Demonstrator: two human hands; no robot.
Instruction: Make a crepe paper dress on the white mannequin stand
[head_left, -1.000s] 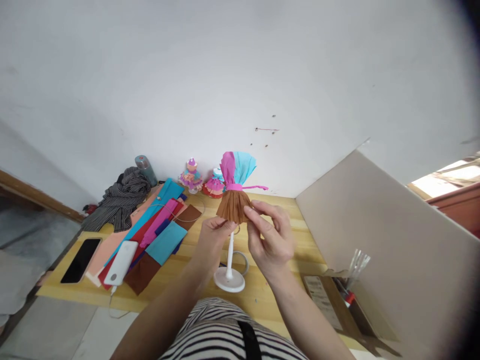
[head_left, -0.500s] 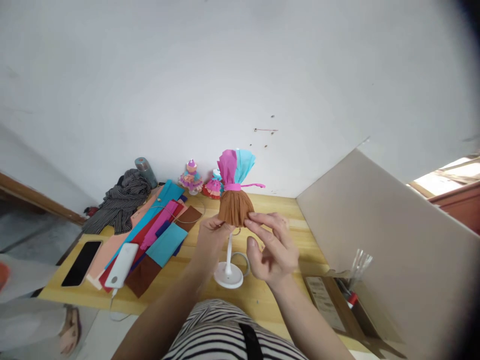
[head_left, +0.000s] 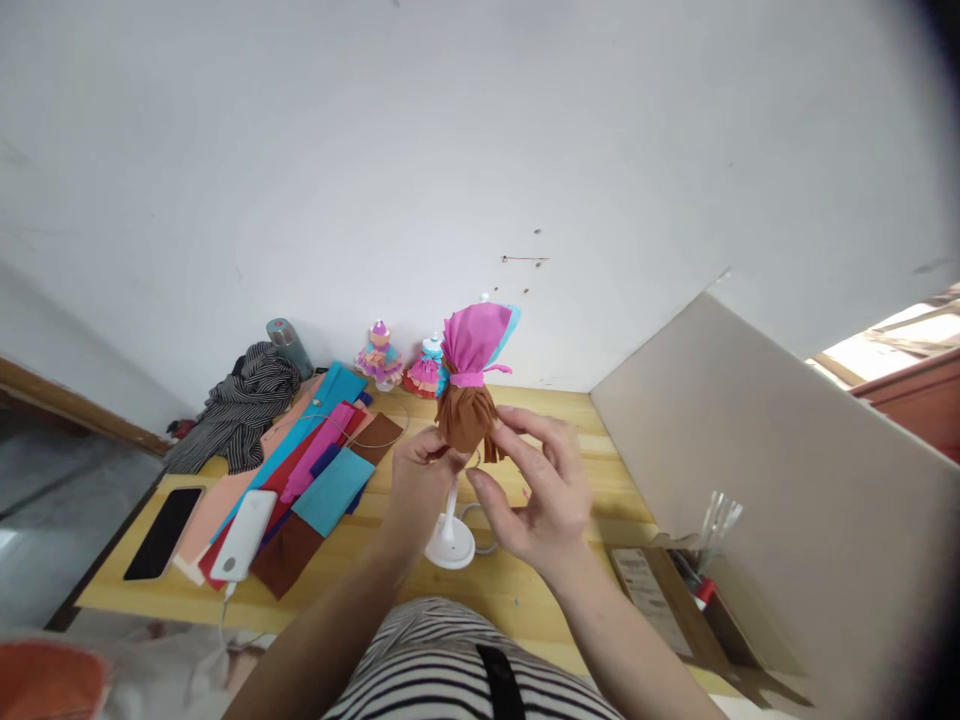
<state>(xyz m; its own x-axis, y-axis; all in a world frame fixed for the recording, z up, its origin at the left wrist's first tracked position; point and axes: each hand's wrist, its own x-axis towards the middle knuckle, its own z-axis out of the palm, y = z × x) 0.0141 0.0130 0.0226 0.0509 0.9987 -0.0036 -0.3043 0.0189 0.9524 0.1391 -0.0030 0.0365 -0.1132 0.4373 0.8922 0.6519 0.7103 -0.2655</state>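
A small dress form (head_left: 450, 535) on a white round base leans in front of me. Its body is wrapped in crumpled paper: a pink top (head_left: 472, 338) with a light blue edge, a pink tie at the waist and a gathered brown skirt (head_left: 466, 418). My left hand (head_left: 421, 482) is closed at the skirt's lower edge, pinching there; its fingertips are partly hidden. At the skirt's right side, my right hand (head_left: 541, 488) touches the brown paper with its fingertips, its thumb and fingers spread.
Two small paper-dressed forms (head_left: 379, 358) stand by the wall. To the left lie coloured paper sheets (head_left: 334, 490), a white power bank (head_left: 244, 535), a phone (head_left: 163, 533), striped cloth (head_left: 251, 400) and a flask (head_left: 289, 345). A cardboard box (head_left: 675, 610) sits right; a person's orange item (head_left: 49, 680) shows lower left.
The dress form has turned and tilted, so the pink top now covers most of the blue. Its base shifted slightly left and up. The person at left moved closer to the table.
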